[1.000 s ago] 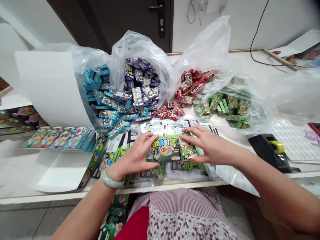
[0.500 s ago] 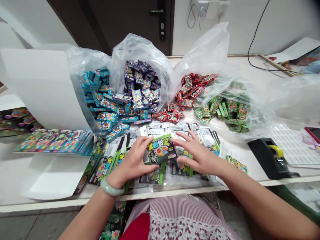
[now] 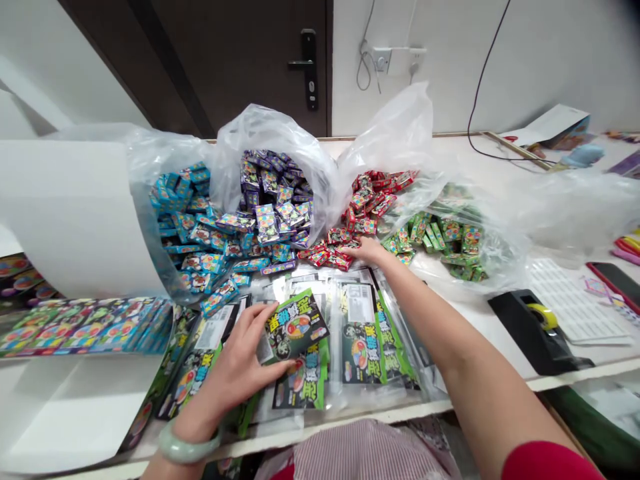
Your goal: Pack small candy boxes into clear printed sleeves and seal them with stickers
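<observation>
My left hand (image 3: 245,360), with a pale green bangle at the wrist, grips a black and green candy pouch (image 3: 296,327) between thumb and fingers. The pouch is held tilted above more pouches of the same print (image 3: 361,353), which lie in clear sleeves along the table's front. Stretched forward, my right hand (image 3: 369,251) has its fingers closed at a small red candy packet (image 3: 345,259) at the front of the red heap. Its fingertips are partly lost among the packets.
Clear bags spill blue packets (image 3: 203,263), purple packets (image 3: 267,223) and green packets (image 3: 453,231) along the back. An open display box (image 3: 85,327) stands left. To the right are a black tape dispenser (image 3: 533,333), printed sheets (image 3: 575,300) and a phone (image 3: 617,283).
My right hand has left the pouch and moved forward to the red packets. My left hand keeps the pouch, now a little further left in view. The camera view has tilted up.
</observation>
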`<action>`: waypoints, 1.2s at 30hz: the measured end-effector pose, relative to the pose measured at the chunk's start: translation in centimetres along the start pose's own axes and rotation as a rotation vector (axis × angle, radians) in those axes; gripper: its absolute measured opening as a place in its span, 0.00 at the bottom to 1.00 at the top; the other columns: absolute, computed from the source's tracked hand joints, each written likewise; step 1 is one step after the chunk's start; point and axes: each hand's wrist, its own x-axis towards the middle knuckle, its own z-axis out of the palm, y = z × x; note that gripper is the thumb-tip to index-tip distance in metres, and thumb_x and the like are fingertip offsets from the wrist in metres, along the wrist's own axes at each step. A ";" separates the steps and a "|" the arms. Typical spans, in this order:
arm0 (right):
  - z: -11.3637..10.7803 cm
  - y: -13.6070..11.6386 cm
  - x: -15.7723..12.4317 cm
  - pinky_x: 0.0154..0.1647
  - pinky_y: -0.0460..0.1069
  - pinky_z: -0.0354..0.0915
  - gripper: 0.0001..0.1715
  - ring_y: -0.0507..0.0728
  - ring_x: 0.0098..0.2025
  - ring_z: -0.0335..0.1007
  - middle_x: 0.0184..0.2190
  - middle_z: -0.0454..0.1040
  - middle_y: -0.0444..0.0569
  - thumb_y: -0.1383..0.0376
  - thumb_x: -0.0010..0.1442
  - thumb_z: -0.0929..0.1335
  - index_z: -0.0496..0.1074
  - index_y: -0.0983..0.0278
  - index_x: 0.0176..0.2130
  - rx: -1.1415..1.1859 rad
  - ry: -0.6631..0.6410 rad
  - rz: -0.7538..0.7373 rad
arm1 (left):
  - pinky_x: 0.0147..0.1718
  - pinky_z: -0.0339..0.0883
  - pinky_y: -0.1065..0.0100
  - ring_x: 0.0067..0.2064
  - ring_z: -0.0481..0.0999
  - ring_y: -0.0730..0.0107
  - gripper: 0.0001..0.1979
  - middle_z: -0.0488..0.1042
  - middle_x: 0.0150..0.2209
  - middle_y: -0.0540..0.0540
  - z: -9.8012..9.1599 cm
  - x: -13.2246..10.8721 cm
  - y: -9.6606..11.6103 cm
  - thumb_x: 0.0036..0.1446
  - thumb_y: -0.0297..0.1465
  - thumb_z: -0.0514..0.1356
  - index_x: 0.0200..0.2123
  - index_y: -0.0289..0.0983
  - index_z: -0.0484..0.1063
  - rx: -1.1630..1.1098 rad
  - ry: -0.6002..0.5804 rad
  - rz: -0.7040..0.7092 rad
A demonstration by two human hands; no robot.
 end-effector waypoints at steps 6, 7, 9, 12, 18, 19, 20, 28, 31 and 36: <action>-0.7 0.0 -0.9 0.40 0.55 0.71 0.23 0.59 0.39 0.74 0.36 0.76 0.51 0.63 0.46 0.75 0.70 0.64 0.43 0.133 0.031 0.041 | 0.57 0.64 0.48 0.58 0.64 0.48 0.42 0.58 0.56 0.40 0.2 0.2 -0.6 0.51 0.43 0.66 0.64 0.44 0.49 -0.010 0.043 0.007; -1.0 -0.2 -1.4 0.39 0.54 0.71 0.21 0.58 0.38 0.74 0.36 0.76 0.50 0.63 0.48 0.73 0.69 0.64 0.43 0.162 0.028 0.024 | 0.57 0.64 0.48 0.58 0.64 0.48 0.42 0.58 0.56 0.40 0.1 0.3 -0.7 0.51 0.43 0.66 0.64 0.44 0.49 -0.010 0.047 0.011; -1.7 -0.6 -3.2 0.39 0.53 0.72 0.18 0.56 0.38 0.73 0.37 0.75 0.49 0.63 0.51 0.71 0.69 0.63 0.43 0.210 0.022 -0.033 | 0.57 0.64 0.48 0.58 0.63 0.48 0.42 0.58 0.55 0.40 -0.1 0.3 -0.8 0.51 0.43 0.65 0.64 0.44 0.49 -0.003 0.059 0.013; -2.2 -1.0 -7.3 0.45 0.54 0.70 0.16 0.56 0.42 0.71 0.40 0.73 0.48 0.65 0.52 0.70 0.69 0.60 0.43 0.215 0.037 -0.173 | 0.57 0.63 0.46 0.58 0.62 0.48 0.41 0.57 0.55 0.41 -0.5 0.3 -0.9 0.52 0.44 0.64 0.64 0.45 0.49 0.008 0.077 0.001; -2.3 -0.5 -15.5 0.51 0.59 0.65 0.15 0.61 0.48 0.67 0.44 0.73 0.52 0.64 0.62 0.67 0.71 0.58 0.49 -0.410 -0.377 -0.739 | 0.58 0.61 0.46 0.59 0.61 0.48 0.41 0.57 0.56 0.41 -0.7 -0.1 -0.8 0.52 0.44 0.65 0.65 0.45 0.48 0.018 0.062 0.018; -2.3 -0.4 -16.2 0.53 0.60 0.64 0.20 0.62 0.51 0.67 0.47 0.72 0.53 0.61 0.61 0.68 0.68 0.59 0.53 -0.446 -0.392 -0.735 | 0.59 0.61 0.46 0.59 0.61 0.48 0.42 0.57 0.56 0.41 -0.6 -0.2 -0.7 0.53 0.44 0.65 0.65 0.45 0.48 0.019 0.054 0.021; -2.4 -0.2 -16.5 0.55 0.62 0.62 0.27 0.63 0.54 0.65 0.50 0.71 0.55 0.57 0.60 0.70 0.65 0.60 0.57 -0.468 -0.360 -0.695 | 0.59 0.61 0.47 0.59 0.61 0.49 0.42 0.57 0.56 0.41 -0.6 -0.3 -0.6 0.53 0.43 0.65 0.65 0.45 0.48 0.019 0.048 0.023; -1.3 -0.1 -16.6 0.59 0.66 0.60 0.43 0.70 0.59 0.61 0.56 0.65 0.61 0.59 0.49 0.74 0.61 0.64 0.60 -0.526 -0.177 -0.449 | 0.59 0.61 0.46 0.60 0.61 0.47 0.43 0.56 0.57 0.39 0.2 -0.6 0.4 0.52 0.43 0.66 0.65 0.44 0.47 0.000 -0.029 0.039; -2.6 -2.0 -17.2 0.61 0.62 0.59 0.40 0.65 0.60 0.60 0.56 0.64 0.57 0.62 0.52 0.72 0.59 0.60 0.61 -0.365 -0.146 -0.567 | 0.58 0.61 0.45 0.60 0.60 0.46 0.45 0.57 0.58 0.38 0.2 -0.6 0.3 0.51 0.43 0.67 0.65 0.43 0.47 -0.001 -0.024 0.049; -5.4 -6.7 -18.0 0.61 0.62 0.59 0.41 0.64 0.61 0.57 0.60 0.60 0.54 0.61 0.55 0.72 0.56 0.56 0.64 -0.476 -0.496 -0.764 | 0.60 0.59 0.46 0.61 0.59 0.47 0.45 0.56 0.59 0.37 0.2 -0.6 0.2 0.49 0.41 0.68 0.66 0.42 0.48 -0.048 -0.048 0.079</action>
